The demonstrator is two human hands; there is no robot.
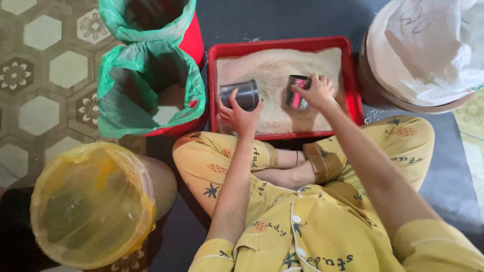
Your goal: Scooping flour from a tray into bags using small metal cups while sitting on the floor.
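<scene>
A red rectangular tray (355, 95) holds a bed of pale rice in front of my crossed legs. My left hand (238, 115) grips a steel cup (243, 93) lying on its side over the tray's left part. My right hand (316, 91) grips a second steel cup (295, 90), tilted mouth-down into the rice near the tray's middle. I sit on the floor in yellow printed pyjamas.
Left of the tray stand two red buckets lined with green bags, the nearer (146, 88) holding some rice, the farther (151, 20) behind it. A bucket with a yellow liner (91, 206) is at bottom left. A white sack (428, 45) sits at top right. Patterned floor tiles lie at left.
</scene>
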